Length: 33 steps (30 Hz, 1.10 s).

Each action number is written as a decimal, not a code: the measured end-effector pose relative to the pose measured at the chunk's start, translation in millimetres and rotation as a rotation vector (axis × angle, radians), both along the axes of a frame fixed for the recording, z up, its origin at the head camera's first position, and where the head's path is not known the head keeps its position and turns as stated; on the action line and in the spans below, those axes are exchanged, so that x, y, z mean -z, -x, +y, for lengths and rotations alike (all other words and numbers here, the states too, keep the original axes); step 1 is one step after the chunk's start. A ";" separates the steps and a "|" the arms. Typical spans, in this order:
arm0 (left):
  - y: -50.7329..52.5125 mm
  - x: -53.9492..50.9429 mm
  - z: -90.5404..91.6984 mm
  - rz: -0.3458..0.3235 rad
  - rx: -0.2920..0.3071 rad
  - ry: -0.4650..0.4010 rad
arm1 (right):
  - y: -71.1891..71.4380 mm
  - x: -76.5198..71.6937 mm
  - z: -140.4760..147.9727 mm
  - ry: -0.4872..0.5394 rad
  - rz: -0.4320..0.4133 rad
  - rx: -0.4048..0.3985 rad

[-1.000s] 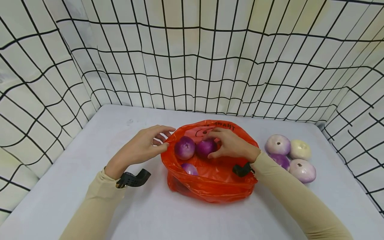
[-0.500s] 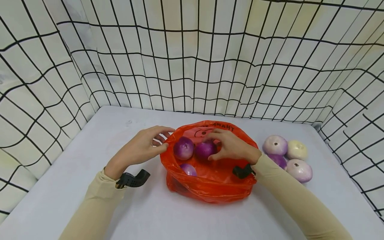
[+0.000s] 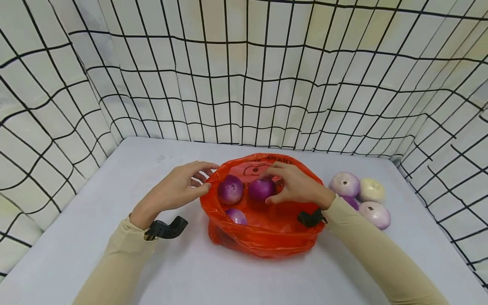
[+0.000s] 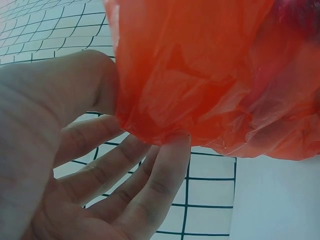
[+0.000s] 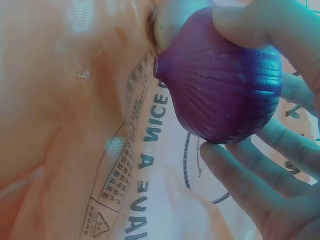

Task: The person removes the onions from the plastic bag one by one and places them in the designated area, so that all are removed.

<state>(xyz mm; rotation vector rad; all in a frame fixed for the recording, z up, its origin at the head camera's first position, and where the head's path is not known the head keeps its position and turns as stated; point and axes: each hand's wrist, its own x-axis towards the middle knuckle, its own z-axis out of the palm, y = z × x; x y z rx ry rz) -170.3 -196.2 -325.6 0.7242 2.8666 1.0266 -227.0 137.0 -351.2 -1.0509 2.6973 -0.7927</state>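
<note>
Table point(image 3: 213, 281), bottom of frame. Bag point(image 3: 263, 245), red, lower centre, mouth open. Inside: first onion point(image 3: 237, 217), front left; second onion point(image 3: 230, 189), behind it; third onion point(image 3: 262, 189), mid-frame, grasped by right hand point(image 3: 291, 184), thumb and fingers around it. Left hand point(image 3: 178, 185), left of centre: fingers loosely bent, touching the bag's rim. Onion group point(image 3: 365, 209), right. Black net point(image 3: 247, 42), farthest, top.

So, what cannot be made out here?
Head view: part of the purple onion outside the bag, behind the right sleeve; the near bagged onion's bottom, behind the bag's front.
Right wrist view: part of the printing, behind the held onion.
Left wrist view: dark shape, cut off by the edge.
</note>
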 end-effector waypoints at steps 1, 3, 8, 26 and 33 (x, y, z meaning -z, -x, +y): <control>0.2 0.0 0.5 0.002 0.002 0.000 | -0.6 -0.9 1.3 0.002 0.004 0.001; 0.4 0.0 1.3 0.004 0.004 0.000 | -1.7 -2.8 3.8 0.009 0.010 0.002; 0.9 0.1 1.9 0.002 0.005 0.010 | -5.2 -9.2 9.9 0.043 0.011 0.005; 3.9 -0.3 -1.3 0.014 0.014 0.008 | -16.2 -34.3 39.6 0.094 0.059 0.041; 3.0 -1.0 -0.6 0.012 0.018 0.006 | -22.3 -42.5 56.5 0.122 0.056 0.063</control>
